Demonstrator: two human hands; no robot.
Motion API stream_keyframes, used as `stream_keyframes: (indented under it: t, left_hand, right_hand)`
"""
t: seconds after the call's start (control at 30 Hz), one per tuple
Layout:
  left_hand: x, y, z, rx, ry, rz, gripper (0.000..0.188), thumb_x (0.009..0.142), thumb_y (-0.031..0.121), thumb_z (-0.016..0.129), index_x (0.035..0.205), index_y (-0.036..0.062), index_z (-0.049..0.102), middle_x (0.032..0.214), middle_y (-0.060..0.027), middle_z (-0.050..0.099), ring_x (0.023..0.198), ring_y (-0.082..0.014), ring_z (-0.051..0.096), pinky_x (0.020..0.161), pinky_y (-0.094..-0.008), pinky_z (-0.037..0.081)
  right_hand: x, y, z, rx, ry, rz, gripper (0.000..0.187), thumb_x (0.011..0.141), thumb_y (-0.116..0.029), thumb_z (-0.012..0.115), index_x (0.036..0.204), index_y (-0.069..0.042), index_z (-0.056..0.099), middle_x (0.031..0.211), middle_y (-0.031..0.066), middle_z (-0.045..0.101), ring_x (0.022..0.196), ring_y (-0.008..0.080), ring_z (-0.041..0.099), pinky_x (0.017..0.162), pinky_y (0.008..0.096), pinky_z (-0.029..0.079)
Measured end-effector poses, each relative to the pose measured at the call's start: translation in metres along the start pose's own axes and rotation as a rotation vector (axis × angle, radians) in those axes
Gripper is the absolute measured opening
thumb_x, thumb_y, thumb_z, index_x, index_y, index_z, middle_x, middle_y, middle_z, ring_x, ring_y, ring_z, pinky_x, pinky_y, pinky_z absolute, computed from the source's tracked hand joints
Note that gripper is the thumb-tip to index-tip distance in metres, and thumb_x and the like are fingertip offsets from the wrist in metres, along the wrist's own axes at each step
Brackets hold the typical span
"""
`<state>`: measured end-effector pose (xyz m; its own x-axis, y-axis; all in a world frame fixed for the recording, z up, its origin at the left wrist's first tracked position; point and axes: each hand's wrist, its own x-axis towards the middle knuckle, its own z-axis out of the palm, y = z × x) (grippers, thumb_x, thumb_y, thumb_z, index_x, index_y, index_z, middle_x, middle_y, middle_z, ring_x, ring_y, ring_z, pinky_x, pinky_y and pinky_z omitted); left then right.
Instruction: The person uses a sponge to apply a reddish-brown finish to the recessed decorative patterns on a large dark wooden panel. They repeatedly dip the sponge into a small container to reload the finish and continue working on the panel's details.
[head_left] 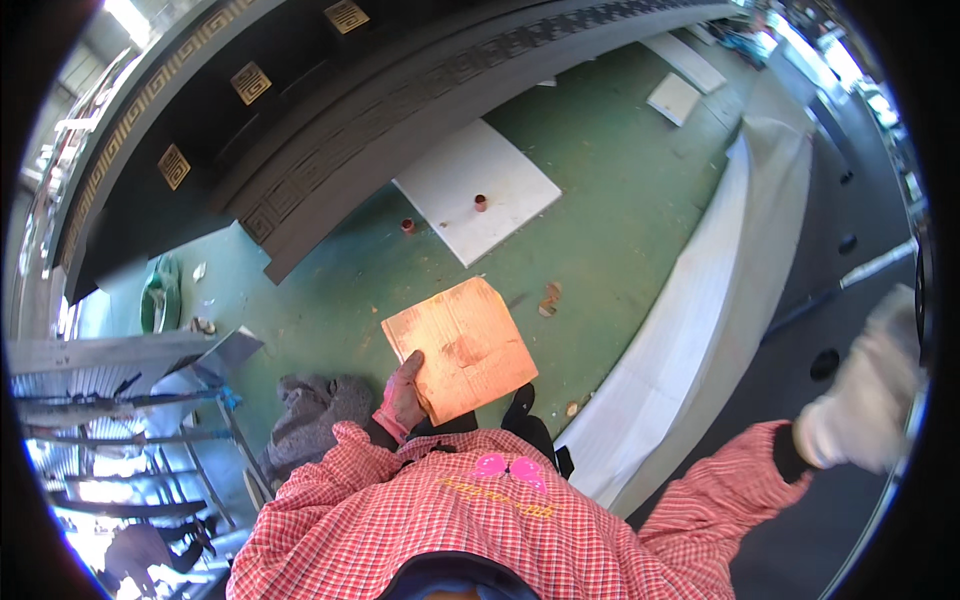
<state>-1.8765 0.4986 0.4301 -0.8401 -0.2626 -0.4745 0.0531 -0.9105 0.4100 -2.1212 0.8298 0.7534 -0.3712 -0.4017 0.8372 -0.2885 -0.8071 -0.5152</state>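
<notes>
A square of orange-brown cardboard (478,335), stained dark near its middle, is held in front of my body. My left hand (405,392) grips its lower left edge, with the thumb lying on top; something pink shows at the wrist. Out to the far right my right hand (868,395), in a pale glove, is over a dark panel with round holes (835,300). Motion smears its fingers, so I cannot make out their pose or anything in them.
White sheeting (690,330) drapes along the right-hand panel. Ahead stands a long dark panel (380,130) with carved key patterns. A white board (485,165) with a small copper-coloured cup (481,202) lies on the green floor. Grey cloth (315,410) and a metal rack (150,440) are left.
</notes>
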Motion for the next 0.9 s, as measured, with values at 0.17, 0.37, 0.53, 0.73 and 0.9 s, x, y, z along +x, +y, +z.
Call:
stream_keyframes:
  t: [0.17, 0.37, 0.53, 0.73, 0.9]
  left_hand:
    - [0.014, 0.014, -0.018, -0.04, 0.163, 0.058, 0.058, 0.089, 0.03, 0.057, 0.133, -0.0016, 0.035, 0.131, -0.0185, 0.047, 0.118, -0.0349, 0.048, 0.101, -0.05, 0.037]
    - [0.049, 0.074, -0.029, -0.015, 0.26, 0.1, 0.056, 0.088, 0.028, 0.057, 0.131, -0.0017, 0.037, 0.13, -0.0187, 0.048, 0.117, -0.0342, 0.049, 0.1, -0.0488, 0.039]
    - [0.104, 0.139, -0.036, 0.116, 0.31, 0.051, 0.053, 0.088, 0.027, 0.055, 0.129, -0.0026, 0.039, 0.126, -0.0182, 0.051, 0.114, -0.0326, 0.052, 0.099, -0.0456, 0.041]
    - [0.142, 0.186, -0.034, 0.149, 0.331, 0.009, 0.053, 0.089, 0.028, 0.052, 0.13, -0.0023, 0.038, 0.128, -0.0186, 0.05, 0.116, -0.0339, 0.051, 0.101, -0.0472, 0.038]
    - [0.18, 0.188, -0.054, 0.178, 0.411, -0.018, 0.052, 0.09, 0.028, 0.046, 0.132, -0.0017, 0.037, 0.13, -0.019, 0.048, 0.118, -0.0359, 0.048, 0.102, -0.0494, 0.036]
  right_hand:
    - [-0.138, 0.197, -0.099, -0.051, 0.617, 0.462, 0.051, 0.091, -0.023, 0.051, 0.134, 0.001, 0.037, 0.136, 0.0171, 0.042, 0.125, 0.0302, 0.042, 0.109, 0.0443, 0.028]
    - [-0.192, 0.331, -0.058, -0.207, 0.723, 0.987, 0.053, 0.083, -0.015, 0.064, 0.131, -0.002, 0.044, 0.126, 0.0158, 0.051, 0.113, 0.0245, 0.052, 0.097, 0.0356, 0.041]
    - [-0.207, 0.413, -0.046, -0.25, 0.729, 1.181, 0.061, 0.078, -0.014, 0.07, 0.131, -0.002, 0.042, 0.126, 0.0166, 0.051, 0.113, 0.0252, 0.052, 0.094, 0.033, 0.043]
    - [-0.23, 0.491, -0.024, -0.298, 0.669, 1.331, 0.076, 0.068, -0.01, 0.077, 0.133, -0.004, 0.039, 0.127, 0.0163, 0.05, 0.114, 0.0279, 0.05, 0.095, 0.0387, 0.042]
    - [-0.265, 0.565, -0.039, -0.526, 0.419, 1.456, 0.087, 0.059, -0.016, 0.082, 0.134, -0.005, 0.039, 0.132, 0.0157, 0.046, 0.119, 0.029, 0.047, 0.099, 0.0375, 0.039]
